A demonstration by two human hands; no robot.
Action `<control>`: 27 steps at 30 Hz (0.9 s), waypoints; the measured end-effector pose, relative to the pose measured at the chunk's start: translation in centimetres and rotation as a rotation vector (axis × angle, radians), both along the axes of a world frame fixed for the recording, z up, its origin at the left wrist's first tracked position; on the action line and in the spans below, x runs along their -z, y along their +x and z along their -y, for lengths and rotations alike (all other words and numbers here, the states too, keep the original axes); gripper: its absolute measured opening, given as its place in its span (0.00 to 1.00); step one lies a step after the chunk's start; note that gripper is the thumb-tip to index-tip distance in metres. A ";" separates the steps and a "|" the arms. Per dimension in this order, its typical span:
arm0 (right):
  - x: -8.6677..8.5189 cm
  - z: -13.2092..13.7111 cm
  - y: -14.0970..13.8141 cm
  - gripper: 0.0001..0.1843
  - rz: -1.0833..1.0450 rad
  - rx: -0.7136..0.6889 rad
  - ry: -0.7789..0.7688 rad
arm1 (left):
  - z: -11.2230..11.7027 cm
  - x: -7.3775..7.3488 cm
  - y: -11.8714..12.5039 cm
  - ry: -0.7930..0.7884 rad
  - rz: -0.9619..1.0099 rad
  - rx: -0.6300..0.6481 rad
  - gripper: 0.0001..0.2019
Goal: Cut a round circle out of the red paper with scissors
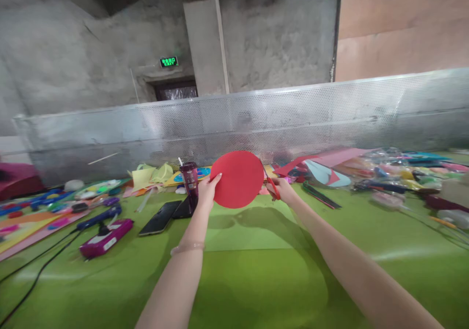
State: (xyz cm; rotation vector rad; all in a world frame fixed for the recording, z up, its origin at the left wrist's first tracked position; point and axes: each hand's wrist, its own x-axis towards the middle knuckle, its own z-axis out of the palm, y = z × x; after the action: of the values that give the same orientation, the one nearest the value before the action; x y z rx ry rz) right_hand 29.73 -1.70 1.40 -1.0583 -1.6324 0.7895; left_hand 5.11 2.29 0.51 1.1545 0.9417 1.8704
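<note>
My left hand [207,190] is raised above the green table [256,280] and pinches the left edge of a round red paper disc [237,178], holding it upright facing me. My right hand [280,190] is closed around red-handled scissors [272,186] at the disc's right edge. The blades meet the paper's rim there. Both arms stretch forward from the bottom of the view.
A dark purple tumbler [190,178] with a straw and two black phones [160,217] lie left of my hands. A purple case [106,237] and cables sit further left. Coloured paper sheets and craft packets [388,172] crowd the table's back edge, below a perforated metal panel [293,114].
</note>
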 end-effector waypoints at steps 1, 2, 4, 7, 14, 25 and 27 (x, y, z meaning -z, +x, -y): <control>0.0 -0.1 0.1 0.06 0.002 0.005 -0.005 | 0.0 0.0 0.0 -0.005 0.000 -0.003 0.20; 0.1 -0.2 0.1 0.06 0.001 0.011 -0.011 | 0.0 0.0 0.0 -0.007 0.003 -0.004 0.20; 0.1 -0.3 0.2 0.07 -0.010 0.008 -0.019 | 0.0 0.1 -0.1 -0.002 0.007 -0.002 0.20; 0.1 -0.3 0.2 0.10 -0.024 -0.056 -0.030 | -0.1 0.1 -0.1 -0.008 -0.011 -0.003 0.20; -0.1 -0.2 0.2 0.12 -0.061 -0.096 -0.025 | 0.0 0.1 0.1 -0.005 -0.039 0.003 0.21; -0.4 0.2 0.3 0.13 -0.023 -0.046 -0.018 | 0.4 -0.1 0.2 -0.013 -0.052 0.046 0.20; -0.4 0.1 0.3 0.12 -0.017 -0.052 -0.019 | 0.4 0.0 0.2 -0.005 -0.053 0.050 0.19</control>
State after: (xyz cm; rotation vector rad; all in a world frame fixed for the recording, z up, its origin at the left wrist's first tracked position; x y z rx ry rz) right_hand 30.04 -1.80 1.80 -1.0229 -1.6472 0.8475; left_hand 5.33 1.89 0.53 1.2191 0.9376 1.8044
